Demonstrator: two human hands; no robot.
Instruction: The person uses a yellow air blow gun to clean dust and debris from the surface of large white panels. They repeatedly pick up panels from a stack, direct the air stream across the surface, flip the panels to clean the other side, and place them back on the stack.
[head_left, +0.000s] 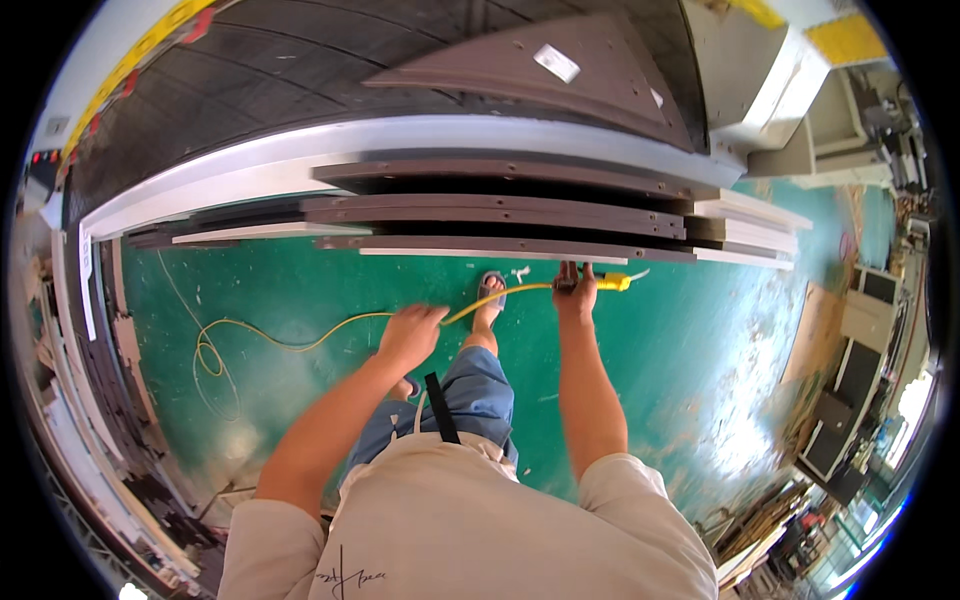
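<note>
My right hand is closed around a yellow hand tool; its exact kind does not show. A thin pale piece sticks out at its right end. From its left side a yellow hose runs to my left hand, which is closed on it. Beyond my left hand the hose trails down to the floor and loops. Just past my right fingertips runs the lower edge of a dark brown panel, with a white strip along it. More brown panels stand behind it in a row.
A dark work surface with a pale front edge lies beyond the panels, bearing a brown tapered board. White boards extend at the right. Green floor lies below me. Stacked boards line the right side.
</note>
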